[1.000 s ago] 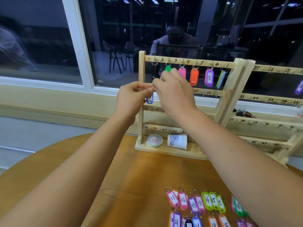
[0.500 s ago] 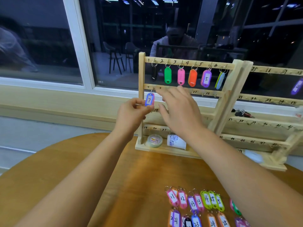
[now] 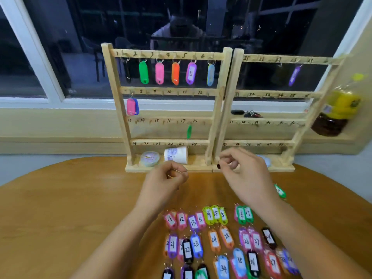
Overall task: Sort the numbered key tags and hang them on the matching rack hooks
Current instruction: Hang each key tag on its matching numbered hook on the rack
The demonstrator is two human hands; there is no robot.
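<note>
My two bare hands hover over a round wooden table, just in front of the base of a wooden rack with numbered hooks, which stands against a dark window. My left hand has its fingers loosely curled towards the thumb, and I see nothing in it. My right hand is curled much the same way, with a small dark spot at its fingertips; I cannot tell whether it holds anything. On the rack's top bar, hooks one to six carry hanging tags: black, green, pink, orange, purple marked 5, and pale blue. A pink and blue pair hangs at hook seven, and a green tag hangs near hook eighteen. A second rack stands against the first on its right, with one purple tag under its top bar. The loose key tags lie in rows on the table beneath my wrists, numbers facing up, from 11 into the thirties. A tape roll and a tipped paper cup rest on the rack's base.
</note>
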